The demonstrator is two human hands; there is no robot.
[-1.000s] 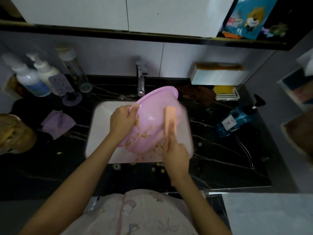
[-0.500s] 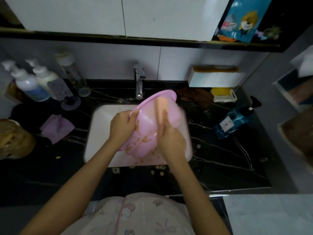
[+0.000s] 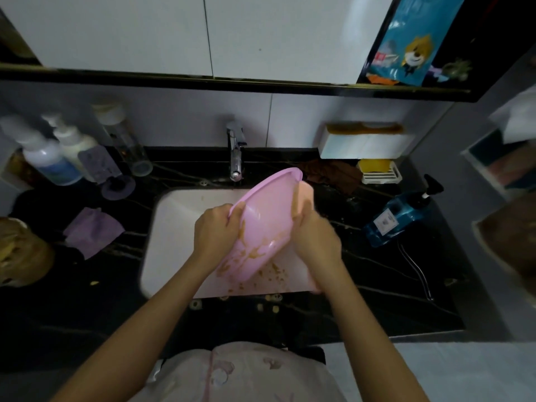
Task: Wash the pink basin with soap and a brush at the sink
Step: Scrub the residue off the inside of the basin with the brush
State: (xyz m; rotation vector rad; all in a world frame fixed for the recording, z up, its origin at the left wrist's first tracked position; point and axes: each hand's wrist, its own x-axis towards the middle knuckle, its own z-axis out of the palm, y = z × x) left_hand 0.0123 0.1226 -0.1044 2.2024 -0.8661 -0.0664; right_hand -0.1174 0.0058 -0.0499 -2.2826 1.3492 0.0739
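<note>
The pink basin [image 3: 268, 216] is tilted on edge over the white sink [image 3: 174, 224], its inside smeared with brown-yellow residue low down. My left hand [image 3: 216, 230] grips the basin's left rim. My right hand [image 3: 314, 239] holds a peach-coloured brush [image 3: 303, 198] pressed against the basin's upper right edge; blur hides the bristles. Crumbs of the residue lie in the sink below the basin and on the counter's front edge.
A chrome tap [image 3: 236, 152] stands behind the sink. On the black counter are white pump bottles [image 3: 52, 158], a purple cloth [image 3: 92, 230], a brown rag [image 3: 333, 174], a yellow soap in a white dish [image 3: 380, 169] and a blue pump bottle [image 3: 403, 216] on its side.
My right hand has carried the brush from the basin's middle up and rightward to the upper right rim. My left hand keeps its grip on the left rim.
</note>
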